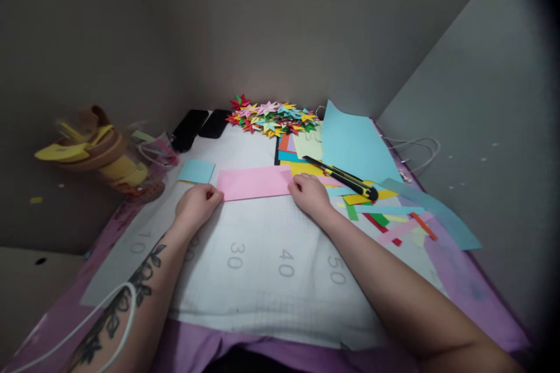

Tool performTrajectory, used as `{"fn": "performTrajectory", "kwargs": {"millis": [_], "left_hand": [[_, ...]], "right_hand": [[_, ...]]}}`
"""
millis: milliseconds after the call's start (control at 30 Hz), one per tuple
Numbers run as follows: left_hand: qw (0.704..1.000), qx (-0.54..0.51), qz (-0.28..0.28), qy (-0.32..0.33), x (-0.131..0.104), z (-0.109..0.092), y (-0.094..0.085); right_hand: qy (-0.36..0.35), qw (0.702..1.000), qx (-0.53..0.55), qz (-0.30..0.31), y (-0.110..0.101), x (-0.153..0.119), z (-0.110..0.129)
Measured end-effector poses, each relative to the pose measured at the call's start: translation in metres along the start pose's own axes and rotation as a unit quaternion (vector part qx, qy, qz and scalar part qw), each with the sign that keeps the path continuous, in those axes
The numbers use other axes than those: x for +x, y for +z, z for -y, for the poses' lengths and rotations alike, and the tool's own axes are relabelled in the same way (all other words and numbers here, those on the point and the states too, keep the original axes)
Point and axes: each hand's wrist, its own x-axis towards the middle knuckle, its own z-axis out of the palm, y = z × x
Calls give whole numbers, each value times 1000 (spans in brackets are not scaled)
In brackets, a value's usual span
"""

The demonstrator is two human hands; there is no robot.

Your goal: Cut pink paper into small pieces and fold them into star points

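A pink paper rectangle (pixel 256 183) is stretched between my two hands, low over the white printed sheet (pixel 262 291). At its left end my left hand (pixel 199 204) is closed, pinching the near corner between thumb and fingers. My right hand (pixel 310 193) is closed on the opposite end in the same way. Just beyond my left hand lies a small light blue paper square (pixel 196 171). Close to my right hand a black and yellow utility knife (pixel 343 178) rests on coloured paper strips.
Folded paper stars (pixel 271 116) are heaped at the back. Two black phone-like objects (pixel 190 128) lie left of them. A large blue sheet (pixel 356 145) and loose paper strips (pixel 394 221) cover the right side. A brown and yellow pot-shaped object (pixel 100 154) stands at left; a white cable (pixel 131 303) crosses my left forearm.
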Motion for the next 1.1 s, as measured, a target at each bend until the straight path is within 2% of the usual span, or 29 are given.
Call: {"fn": "performTrajectory", "kwargs": {"millis": [467,1100], "left_hand": [[999,-10,41,20,4,6,-3],[998,-40,23,38,3,12,-1]], "right_hand": [[7,1000,0,10,-2,0,2],[12,999,43,6,-1,0,1]]}}
